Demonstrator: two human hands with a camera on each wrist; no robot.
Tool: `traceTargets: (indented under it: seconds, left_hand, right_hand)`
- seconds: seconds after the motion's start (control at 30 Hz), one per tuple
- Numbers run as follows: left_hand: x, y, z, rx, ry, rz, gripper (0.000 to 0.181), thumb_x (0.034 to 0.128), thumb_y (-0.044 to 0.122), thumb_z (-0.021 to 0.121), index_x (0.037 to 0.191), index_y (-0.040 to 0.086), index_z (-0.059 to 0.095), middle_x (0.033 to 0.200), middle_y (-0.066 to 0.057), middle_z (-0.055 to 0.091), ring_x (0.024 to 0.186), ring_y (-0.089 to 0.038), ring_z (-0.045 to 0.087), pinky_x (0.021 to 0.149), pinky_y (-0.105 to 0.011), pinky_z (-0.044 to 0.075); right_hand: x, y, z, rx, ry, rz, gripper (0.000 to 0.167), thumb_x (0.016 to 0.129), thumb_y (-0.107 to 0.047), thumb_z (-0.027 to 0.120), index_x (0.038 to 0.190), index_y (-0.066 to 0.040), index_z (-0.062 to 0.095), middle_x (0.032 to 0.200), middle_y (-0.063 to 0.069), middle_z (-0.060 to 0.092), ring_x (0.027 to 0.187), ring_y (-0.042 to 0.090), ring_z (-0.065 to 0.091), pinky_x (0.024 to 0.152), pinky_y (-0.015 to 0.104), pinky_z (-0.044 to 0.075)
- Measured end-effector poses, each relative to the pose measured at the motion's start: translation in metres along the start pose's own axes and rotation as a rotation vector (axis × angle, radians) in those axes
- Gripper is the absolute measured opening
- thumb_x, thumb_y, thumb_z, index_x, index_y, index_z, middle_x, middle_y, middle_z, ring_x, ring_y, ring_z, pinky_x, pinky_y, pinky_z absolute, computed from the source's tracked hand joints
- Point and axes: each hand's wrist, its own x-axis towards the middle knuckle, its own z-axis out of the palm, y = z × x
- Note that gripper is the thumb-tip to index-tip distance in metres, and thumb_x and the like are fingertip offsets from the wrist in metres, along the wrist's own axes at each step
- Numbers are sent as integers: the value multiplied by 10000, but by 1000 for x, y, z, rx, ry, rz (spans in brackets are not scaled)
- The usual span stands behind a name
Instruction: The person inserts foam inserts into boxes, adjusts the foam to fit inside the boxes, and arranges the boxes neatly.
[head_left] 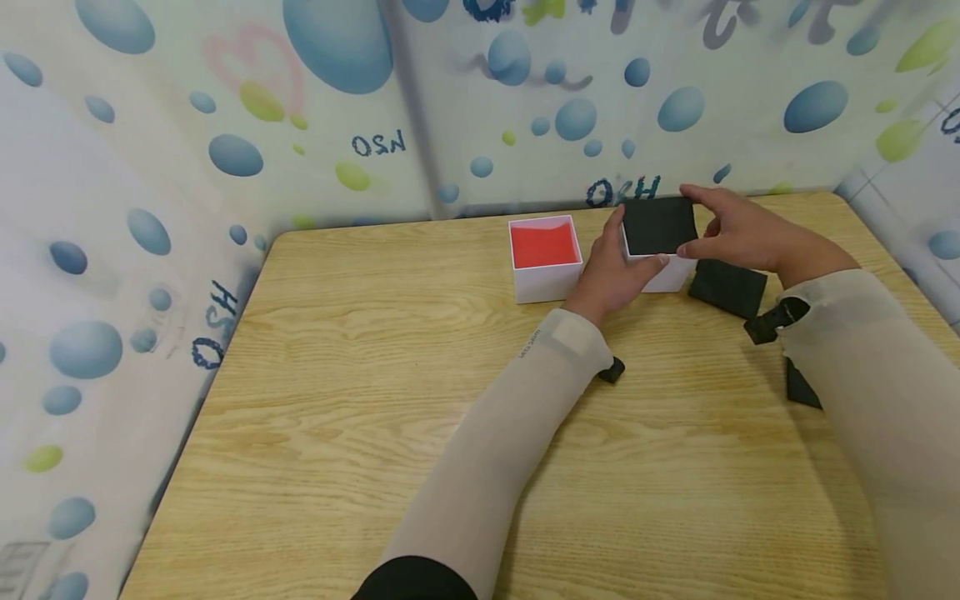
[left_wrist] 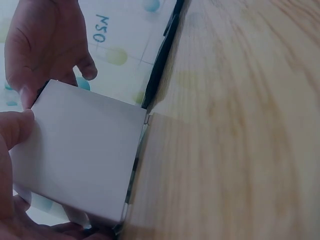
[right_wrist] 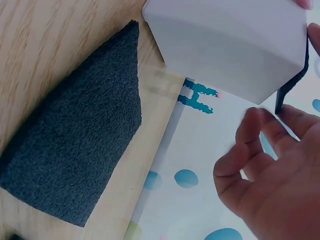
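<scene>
A small white box point(head_left: 667, 279) stands near the table's back edge, with a black foam sheet point(head_left: 660, 227) lying over its top. My left hand point(head_left: 609, 279) grips this box, thumb on the front and fingers along the left side. At the foam's right side, my right hand point(head_left: 742, 232) holds it between thumb and index finger at its near and far corners. In the right wrist view, the foam point(right_wrist: 295, 80) juts past the box's rim beside the right fingertips. The box's plain white wall point(left_wrist: 85, 150) fills much of the left wrist view.
Left of the hands is a second white box point(head_left: 547, 286) with a red sheet point(head_left: 543, 243) inside. Another black foam piece point(head_left: 727, 287) lies right of the gripped box, and a further black piece point(head_left: 802, 387) is partly hidden by the right sleeve. A patterned cloth point(head_left: 480, 117) hangs behind the table.
</scene>
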Motion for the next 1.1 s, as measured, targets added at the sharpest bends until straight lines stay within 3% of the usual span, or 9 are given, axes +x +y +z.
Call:
traceTargets:
  seconds: [0.1,0.2,0.3,0.47,0.83,1.1]
  left_hand:
    - [0,0,0,3,-2,5,955,965,513,722,1666,472,74,1725,117,254,1571,-134,318,1246,-465,355]
    - [0,0,0,6,-2,13,952,968,512,718,1668,467,74,1725,117,254,1570,-134,319,1244,-466,359]
    - [0,0,0,14,-1,23,953,969,510,715,1671,458,73,1724,110,260,1565,-132,325,1242,-456,362]
    - [2,-1,2,24,3,28,956,969,502,719,1672,453,73,1721,103,271,1552,-130,346,1237,-433,372]
    - [3,-4,1,15,-2,47,948,977,488,713,1682,408,84,1709,102,284,1516,-107,373,1222,-368,390]
    - [4,-5,0,11,-5,72,949,983,482,708,1687,394,78,1711,101,277,1533,-100,351,1226,-347,377]
  right_hand:
    - [-2,0,0,12,23,-1,1003,1013,-276,665,1700,-123,-51,1746,265,-16,1475,601,295,1122,790,297]
    - [-5,-1,3,-25,63,-25,1008,1005,-287,664,1699,-111,-45,1751,248,-42,1577,557,69,1188,790,151]
    - [-8,-6,7,-113,84,-65,1019,986,-298,692,1694,-58,0,1746,267,-13,1604,506,5,1226,751,107]
    - [-10,-15,17,-223,66,-82,1041,982,-358,697,1682,-12,8,1743,270,-55,1602,511,7,1226,733,164]
    - [-2,-19,28,-288,1,-73,1018,952,-370,647,1678,5,41,1747,263,-48,1583,535,110,1202,707,265]
    - [-4,-16,31,-337,-6,-89,1041,959,-358,686,1669,31,32,1742,273,-53,1609,487,-11,1235,706,189]
